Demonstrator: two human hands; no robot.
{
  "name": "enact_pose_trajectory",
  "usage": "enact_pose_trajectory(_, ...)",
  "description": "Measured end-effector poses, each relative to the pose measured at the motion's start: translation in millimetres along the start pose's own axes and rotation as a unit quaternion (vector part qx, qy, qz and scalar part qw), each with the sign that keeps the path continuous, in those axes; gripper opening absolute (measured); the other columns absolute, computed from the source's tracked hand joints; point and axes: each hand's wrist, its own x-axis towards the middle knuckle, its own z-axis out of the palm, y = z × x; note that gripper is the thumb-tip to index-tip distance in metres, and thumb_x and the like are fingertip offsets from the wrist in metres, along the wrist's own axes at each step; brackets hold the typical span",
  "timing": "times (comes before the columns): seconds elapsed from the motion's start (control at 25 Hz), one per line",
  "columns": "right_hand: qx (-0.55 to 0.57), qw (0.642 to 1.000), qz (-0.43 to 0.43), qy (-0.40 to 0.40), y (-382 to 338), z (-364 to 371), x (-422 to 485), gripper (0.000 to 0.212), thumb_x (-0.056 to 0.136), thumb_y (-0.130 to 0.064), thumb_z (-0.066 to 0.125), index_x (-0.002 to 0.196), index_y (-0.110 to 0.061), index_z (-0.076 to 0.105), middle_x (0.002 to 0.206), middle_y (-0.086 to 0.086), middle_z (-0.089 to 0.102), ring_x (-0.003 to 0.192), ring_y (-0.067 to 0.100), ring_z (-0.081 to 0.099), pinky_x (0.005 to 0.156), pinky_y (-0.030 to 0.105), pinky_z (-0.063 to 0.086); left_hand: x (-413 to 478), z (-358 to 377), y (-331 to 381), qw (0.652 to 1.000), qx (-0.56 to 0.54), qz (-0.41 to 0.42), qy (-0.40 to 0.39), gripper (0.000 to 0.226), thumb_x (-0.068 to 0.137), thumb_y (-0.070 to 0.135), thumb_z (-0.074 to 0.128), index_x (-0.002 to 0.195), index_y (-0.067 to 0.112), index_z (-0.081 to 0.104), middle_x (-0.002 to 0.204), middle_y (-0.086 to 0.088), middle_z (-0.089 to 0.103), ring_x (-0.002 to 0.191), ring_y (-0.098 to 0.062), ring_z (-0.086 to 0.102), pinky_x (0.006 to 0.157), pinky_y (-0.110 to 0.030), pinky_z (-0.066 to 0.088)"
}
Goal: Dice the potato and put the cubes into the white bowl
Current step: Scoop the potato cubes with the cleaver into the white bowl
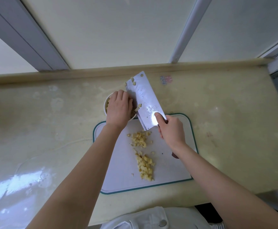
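Now, potato cubes (140,140) just beside right hand (171,131), tight round cleaver (143,96); left hand (119,109) over white bowl (105,104), grasp unclear

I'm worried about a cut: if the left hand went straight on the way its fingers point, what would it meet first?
The left hand would meet the cleaver blade first; its fingertips seem to touch the flat side, though depth is unclear.

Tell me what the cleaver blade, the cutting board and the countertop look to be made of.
Cleaver blade: likely polished steel, mirror glare. Cutting board: probably matte white plastic with a teal rim. Countertop: seemingly glossy cream stone or composite, reflecting window light.
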Motion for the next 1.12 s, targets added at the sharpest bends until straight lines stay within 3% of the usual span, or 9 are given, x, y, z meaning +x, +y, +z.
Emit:
enact_pose_trajectory(0.16, 0.003, 1.000, 0.000, 0.005, -1, -2, 0, 0.050, 0.093, -0.044, 0.051, 0.054, -0.014, 0.040, 0.047, -0.002, 0.051, 0.043, 0.019, 0.044, 0.059, 0.040, 0.048, -1, -8, 1, 0.999, -0.046, -0.003, -0.013, 0.036, 0.095, 0.024, 0.023, 0.089, 0.004, 0.053, 0.089, -0.012, 0.053, 0.084, -0.029, 0.046, 0.083, -0.035, 0.036)
enact_pose_trajectory(0.24, 0.011, 1.000, -0.003, 0.009, -2, -4, 1, 0.050, 0.092, -0.043, 0.051, 0.054, -0.014, 0.040, 0.047, -0.001, 0.052, 0.042, 0.017, 0.044, 0.058, 0.040, 0.048, -3, -14, 4, 0.996, -0.088, -0.016, -0.004, 0.036, 0.095, 0.024, 0.025, 0.094, 0.003, 0.054, 0.093, -0.011, 0.054, 0.090, -0.028, 0.047, 0.096, -0.040, 0.036)
enact_pose_trajectory(0.32, 0.021, 1.000, -0.006, 0.012, -5, -5, 2, 0.050, 0.092, -0.043, 0.052, 0.052, -0.015, 0.040, 0.047, 0.001, 0.052, 0.042, 0.019, 0.044, 0.058, 0.043, 0.050, -7, -18, 7, 0.994, -0.102, -0.015, 0.020, 0.032, 0.096, 0.018, 0.030, 0.102, 0.002, 0.057, 0.103, -0.012, 0.057, 0.105, -0.030, 0.050, 0.108, -0.045, 0.028)
enact_pose_trajectory(0.44, 0.029, 0.999, -0.011, 0.012, -10, -3, 2, 0.051, 0.092, -0.043, 0.053, 0.051, -0.015, 0.040, 0.046, 0.001, 0.052, 0.044, 0.021, 0.044, 0.058, 0.045, 0.051, -16, -23, 16, 0.992, -0.114, 0.043, 0.040, 0.038, 0.098, 0.015, 0.032, 0.126, 0.000, 0.053, 0.132, -0.014, 0.053, 0.131, -0.032, 0.038, 0.116, -0.042, 0.018)
enact_pose_trajectory(0.6, 0.031, 0.999, -0.018, -0.004, -15, 3, 3, 0.050, 0.092, -0.043, 0.054, 0.053, -0.014, 0.041, 0.045, -0.002, 0.051, 0.044, 0.020, 0.045, 0.057, 0.042, 0.047, -34, -18, 14, 0.986, -0.101, 0.130, -0.025, 0.045, 0.101, 0.021, 0.026, 0.137, 0.000, 0.043, 0.144, -0.013, 0.042, 0.139, -0.026, 0.031, 0.118, -0.039, 0.015)
enact_pose_trajectory(0.92, -0.005, 1.000, -0.025, 0.003, -5, -10, 1, 0.049, 0.091, -0.045, 0.052, 0.054, -0.015, 0.037, 0.047, -0.004, 0.050, 0.041, 0.017, 0.043, 0.054, 0.033, 0.040, -39, -32, 2, 0.992, -0.054, 0.109, 0.018, 0.041, 0.095, 0.015, 0.034, 0.128, 0.000, 0.053, 0.136, -0.015, 0.051, 0.134, -0.031, 0.036, 0.117, -0.042, 0.016)
enact_pose_trajectory(1.12, -0.038, 0.998, -0.045, 0.001, 7, -26, -6, 0.052, 0.089, -0.045, 0.053, 0.053, -0.014, 0.033, 0.042, -0.005, 0.041, 0.039, 0.017, 0.037, 0.051, 0.030, 0.034, 0, -40, 20, 0.995, 0.006, 0.094, -0.023, 0.051, 0.098, 0.025, 0.022, 0.145, 0.004, 0.030, 0.152, -0.012, 0.029, 0.142, -0.028, 0.021, 0.118, -0.034, -0.003)
